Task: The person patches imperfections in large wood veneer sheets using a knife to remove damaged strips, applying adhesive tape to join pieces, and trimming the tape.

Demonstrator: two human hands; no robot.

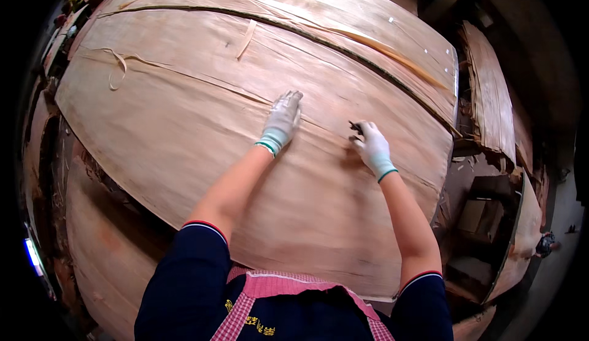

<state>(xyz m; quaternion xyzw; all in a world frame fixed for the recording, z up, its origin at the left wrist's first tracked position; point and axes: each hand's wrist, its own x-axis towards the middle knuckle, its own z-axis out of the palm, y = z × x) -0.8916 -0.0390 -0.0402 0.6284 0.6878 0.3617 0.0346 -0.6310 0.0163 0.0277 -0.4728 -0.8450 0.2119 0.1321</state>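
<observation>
Large thin sheets of wood veneer [184, 138] lie spread in front of me. My left hand [283, 117], in a white glove with a green cuff, rests flat on the veneer with its fingers stretched out, over a raised seam running across the sheet. To its right, my right hand [371, 143], gloved the same way, is closed around a small dark tool [355, 127] just above the sheet. Most of that tool is hidden by the fingers, so its exact kind does not show. A thin loose veneer strip [246, 39] lies beyond my left hand.
A curled shaving [121, 65] sits at the left end of the seam. Farther off, a long dark split crosses the veneer beside a yellowish strip [392, 51]. More veneer [491, 89] is piled at the right, above an open-fronted dark box [481, 215]. Another sheet [110, 236] lies lower left.
</observation>
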